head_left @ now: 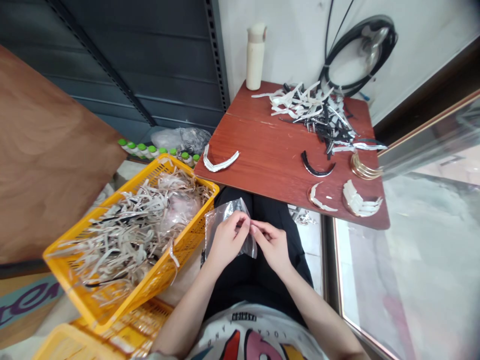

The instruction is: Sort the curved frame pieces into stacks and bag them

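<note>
Over my lap I hold a clear plastic bag (213, 223). My left hand (229, 236) pinches its upper edge between thumb and fingers. My right hand (270, 244) meets the left one at the fingertips, also closed in a pinch at the bag's edge. The bag hangs behind and below my fingers, and whether anything is inside it I cannot make out. Closest to my hands on the table (255, 172) lies a bundle of white curved strips (219, 164). Further right are a black curved strip bundle (318, 166) and a white curved piece (319, 199).
A yellow basket (56, 250) full of wrapped strips stands at my left. On the table are a pile of white and black strips (315, 112), a gold bundle (364, 167), another white bundle (360, 200) and a cream bottle (255, 59). A glass panel (412, 260) stands right.
</note>
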### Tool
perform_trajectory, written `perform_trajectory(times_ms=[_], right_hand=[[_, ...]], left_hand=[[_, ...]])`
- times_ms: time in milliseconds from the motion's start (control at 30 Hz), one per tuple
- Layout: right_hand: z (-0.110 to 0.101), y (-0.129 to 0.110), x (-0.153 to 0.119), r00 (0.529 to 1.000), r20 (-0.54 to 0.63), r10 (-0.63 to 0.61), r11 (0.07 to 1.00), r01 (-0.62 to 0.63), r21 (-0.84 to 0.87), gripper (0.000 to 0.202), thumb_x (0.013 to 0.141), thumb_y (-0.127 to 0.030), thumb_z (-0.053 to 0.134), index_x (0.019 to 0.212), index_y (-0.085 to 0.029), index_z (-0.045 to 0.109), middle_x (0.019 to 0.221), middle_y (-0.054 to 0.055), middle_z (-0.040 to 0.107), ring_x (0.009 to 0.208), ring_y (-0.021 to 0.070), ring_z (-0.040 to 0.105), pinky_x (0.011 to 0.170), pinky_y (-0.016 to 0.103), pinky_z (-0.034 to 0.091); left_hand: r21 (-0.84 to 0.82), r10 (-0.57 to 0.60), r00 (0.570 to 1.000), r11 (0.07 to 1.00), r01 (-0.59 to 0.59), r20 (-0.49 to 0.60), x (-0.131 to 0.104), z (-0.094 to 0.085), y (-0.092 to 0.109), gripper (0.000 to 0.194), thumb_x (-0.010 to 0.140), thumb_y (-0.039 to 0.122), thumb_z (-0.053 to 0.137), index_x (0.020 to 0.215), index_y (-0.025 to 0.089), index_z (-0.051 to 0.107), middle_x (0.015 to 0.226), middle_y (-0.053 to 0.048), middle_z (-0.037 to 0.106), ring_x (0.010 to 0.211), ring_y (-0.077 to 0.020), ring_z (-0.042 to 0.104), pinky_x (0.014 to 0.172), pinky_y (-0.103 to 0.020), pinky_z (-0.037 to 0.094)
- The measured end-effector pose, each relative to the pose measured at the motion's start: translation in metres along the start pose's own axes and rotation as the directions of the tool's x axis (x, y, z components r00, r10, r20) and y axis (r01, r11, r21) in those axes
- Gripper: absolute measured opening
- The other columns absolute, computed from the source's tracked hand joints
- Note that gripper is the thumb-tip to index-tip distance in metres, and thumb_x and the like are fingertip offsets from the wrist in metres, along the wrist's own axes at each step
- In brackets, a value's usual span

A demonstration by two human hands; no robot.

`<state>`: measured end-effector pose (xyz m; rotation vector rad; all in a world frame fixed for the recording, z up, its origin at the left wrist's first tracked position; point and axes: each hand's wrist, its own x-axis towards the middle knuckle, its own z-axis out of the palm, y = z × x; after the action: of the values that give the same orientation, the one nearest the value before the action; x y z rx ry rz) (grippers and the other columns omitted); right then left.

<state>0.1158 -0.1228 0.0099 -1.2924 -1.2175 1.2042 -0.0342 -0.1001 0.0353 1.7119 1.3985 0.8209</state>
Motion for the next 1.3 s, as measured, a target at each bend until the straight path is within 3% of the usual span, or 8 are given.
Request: perform_trajectory(times_ms=[400, 833, 1300], right_hand=[[-0.006, -0.01, 0.0, 0.999, 0.054, 0.001, 0.998, 0.002, -0.066, 0.024, 0.091, -0.036, 0.063, 0.099, -0.021, 0.079, 0.077, 0.003, 0.076, 0.06, 0.0156, 0.066, 0.055, 0.025, 0.052], [-0.011, -0.014, 0.002, 0.99, 0.136, -0.041, 0.99, 0.059, -0.13, 0.024, 0.094, -0.032, 0.058, 0.105, -0.022, 0.077, 0.082, 0.002, 0.076, 0.067, 0.0163, 0.068, 0.061, 0.025, 0.053], [-0.01, -0.018, 0.002, 0.991, 0.121, -0.052, 0.991, 0.065, -0.113, 0.019, 0.09, -0.031, 0.064, 0.099, -0.024, 0.078, 0.091, 0.002, 0.079, 0.074, 0.0202, 0.074, 0.066, 0.028, 0.059]], left_hand=[[-0.134, -0.038, 0.999, 0.99, 0.038, -0.001, -0.002, 0.0, -0.004, 0.01, 0.091, 0.031, 0.055, 0.089, 0.022, 0.057, 0.083, 0.0, 0.063, 0.076, -0.0127, 0.065, 0.07, -0.023, 0.055], [-0.188, -0.047, 0.999, 0.981, 0.051, 0.027, -0.003, -0.001, -0.009, 0.013, 0.089, 0.033, 0.059, 0.088, 0.021, 0.057, 0.083, 0.0, 0.062, 0.076, -0.0124, 0.064, 0.071, -0.023, 0.056], [-0.169, -0.058, 0.997, 0.983, 0.065, 0.051, -0.004, -0.004, -0.008, 0.009, 0.087, 0.029, 0.059, 0.083, 0.021, 0.057, 0.079, 0.001, 0.064, 0.072, -0.0124, 0.064, 0.068, -0.023, 0.054]])
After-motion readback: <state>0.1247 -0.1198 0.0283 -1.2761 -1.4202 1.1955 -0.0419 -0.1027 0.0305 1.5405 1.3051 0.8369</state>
